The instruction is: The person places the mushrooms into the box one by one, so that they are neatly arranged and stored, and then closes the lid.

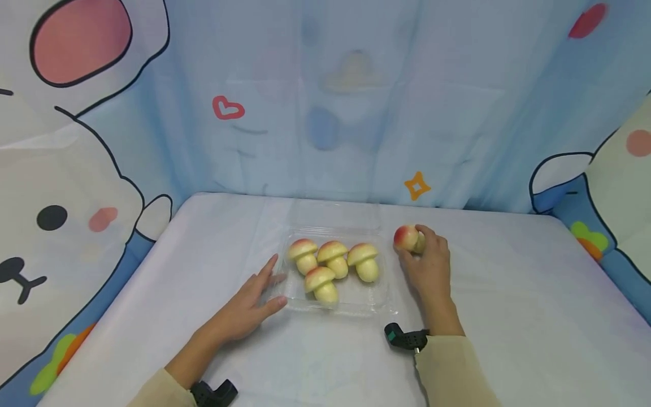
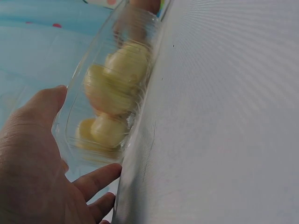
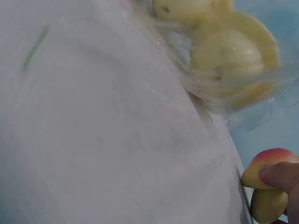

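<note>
A clear plastic tray [image 1: 378, 299] sits mid-table and holds several yellow toy mushrooms with pink-tinted caps [image 1: 333, 259]. My left hand [image 1: 254, 299] lies flat against the tray's left edge, fingers straight; the left wrist view shows its fingertips [image 2: 96, 179] by the tray wall [image 2: 70, 107]. My right hand [image 1: 427, 263] is just right of the tray and grips another mushroom [image 1: 408, 238] with a red cap. In the right wrist view that mushroom [image 3: 267, 177] is pinched at the lower right, with the tray [image 3: 224, 60] above it.
The table is covered in a pale cloth [image 1: 534, 316]. A blue cartoon-print curtain [image 1: 356, 96] closes off the back and both sides. The tray's clear lid [image 1: 335, 215] lies open behind it.
</note>
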The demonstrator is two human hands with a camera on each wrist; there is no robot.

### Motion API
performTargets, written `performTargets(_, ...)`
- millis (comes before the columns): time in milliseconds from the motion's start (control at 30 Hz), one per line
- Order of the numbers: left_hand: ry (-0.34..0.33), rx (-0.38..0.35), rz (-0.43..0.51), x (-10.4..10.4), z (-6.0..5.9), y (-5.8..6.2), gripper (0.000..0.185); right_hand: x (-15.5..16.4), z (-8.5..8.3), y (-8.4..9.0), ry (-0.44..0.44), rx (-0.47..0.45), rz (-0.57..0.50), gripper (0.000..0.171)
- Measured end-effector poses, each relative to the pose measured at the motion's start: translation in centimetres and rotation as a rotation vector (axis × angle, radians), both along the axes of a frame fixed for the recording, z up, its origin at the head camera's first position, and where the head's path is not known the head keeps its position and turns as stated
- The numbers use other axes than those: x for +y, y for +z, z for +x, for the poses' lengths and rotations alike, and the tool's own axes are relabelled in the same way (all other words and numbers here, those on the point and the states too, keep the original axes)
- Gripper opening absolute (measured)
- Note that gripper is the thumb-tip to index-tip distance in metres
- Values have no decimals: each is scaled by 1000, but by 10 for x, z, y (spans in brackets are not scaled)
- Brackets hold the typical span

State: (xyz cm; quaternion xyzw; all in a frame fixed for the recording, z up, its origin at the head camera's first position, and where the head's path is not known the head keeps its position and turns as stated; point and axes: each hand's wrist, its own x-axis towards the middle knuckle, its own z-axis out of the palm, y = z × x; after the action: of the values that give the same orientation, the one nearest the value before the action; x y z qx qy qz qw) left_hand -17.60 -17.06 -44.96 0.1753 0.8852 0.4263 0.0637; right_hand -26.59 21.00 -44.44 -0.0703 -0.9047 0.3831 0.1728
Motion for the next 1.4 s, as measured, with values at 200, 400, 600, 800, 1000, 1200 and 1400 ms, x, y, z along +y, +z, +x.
performTargets(200, -14, 9, 0, -2, 0, 0, 87, 6, 7, 12, 37, -36, 66, 65)
performTargets(400, 3, 8, -3, -1, 0, 1, 87, 10, 10, 21, 40, -60, 78, 67)
performTargets(600, 10, -8, 6, 0, 1, 1, 87, 7, 16, 34, 19, -85, 50, 71)
performTargets(800, 14, -16, -6, 1, 1, 1, 87, 7, 22, 42, -4, -88, 65, 71)
performTargets(1000, 18, -12, -10, 1, 0, 1, 87, 6, 28, 49, 6, -89, 78, 72)
performTargets(1200, -1, 1, 4, 0, 0, 1, 87, 1, 37, 56, 27, -92, 84, 73)
performTargets(1400, -11, 6, 9, 1, 0, 0, 88, -4, 46, 63, 47, -70, 83, 73)
